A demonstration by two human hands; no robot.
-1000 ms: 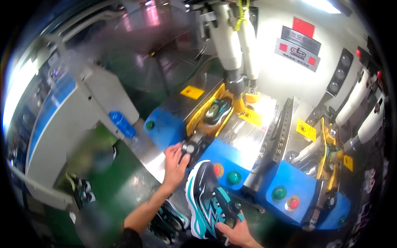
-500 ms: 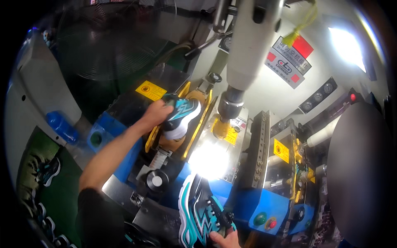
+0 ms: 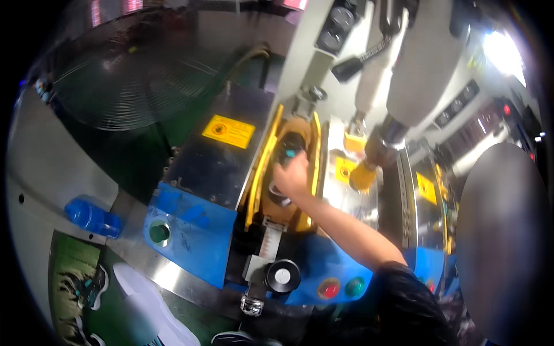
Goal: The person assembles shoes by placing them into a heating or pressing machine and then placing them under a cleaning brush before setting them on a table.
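My right hand [image 3: 293,175] reaches in from the lower right, its fingers closed round a black and teal sports shoe [image 3: 291,144]. That shoe is in the cradle between the two yellow side plates [image 3: 262,167] of a pressing machine; my hand covers much of it. A bit of white shows below the hand. At the lower left another shoe, blurred, shows its long white sole [image 3: 158,308]. What holds it is out of sight, and my left hand does not appear.
Blue panels [image 3: 193,230] with buttons flank the cradle. A black knob [image 3: 283,277] sticks out in front. To the right hangs a machine arm with a yellow tip [image 3: 362,176]. A large fan [image 3: 133,81] stands behind; shoes [image 3: 95,288] lie at far left.
My left hand, earlier on the shoe in the cradle, has left the view. My right hand has moved from the lower edge up to the cradle with its shoe. The view has shifted.
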